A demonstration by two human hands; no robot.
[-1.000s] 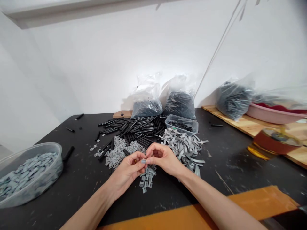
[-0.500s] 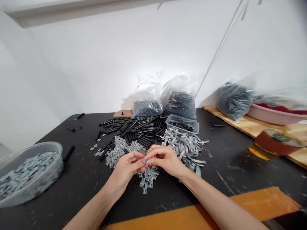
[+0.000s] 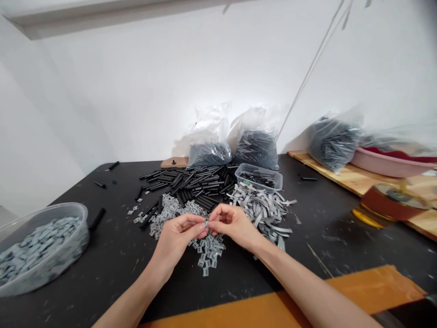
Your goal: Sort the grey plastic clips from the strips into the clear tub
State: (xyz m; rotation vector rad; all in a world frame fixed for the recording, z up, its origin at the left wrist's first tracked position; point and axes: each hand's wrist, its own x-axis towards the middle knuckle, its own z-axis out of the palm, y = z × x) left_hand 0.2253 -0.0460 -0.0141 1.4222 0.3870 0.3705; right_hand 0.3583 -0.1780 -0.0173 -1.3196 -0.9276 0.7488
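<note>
Pinching a grey clip [image 3: 206, 223] between us: left hand [image 3: 175, 239] and right hand [image 3: 235, 225] closed fingertip to fingertip on it, equally near. Clip axis too small to tell. Clip pile [image 3: 209, 253] just beneath, on table [image 3: 112, 255].

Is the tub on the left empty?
No, the tub is filled with small grey pieces.
</note>
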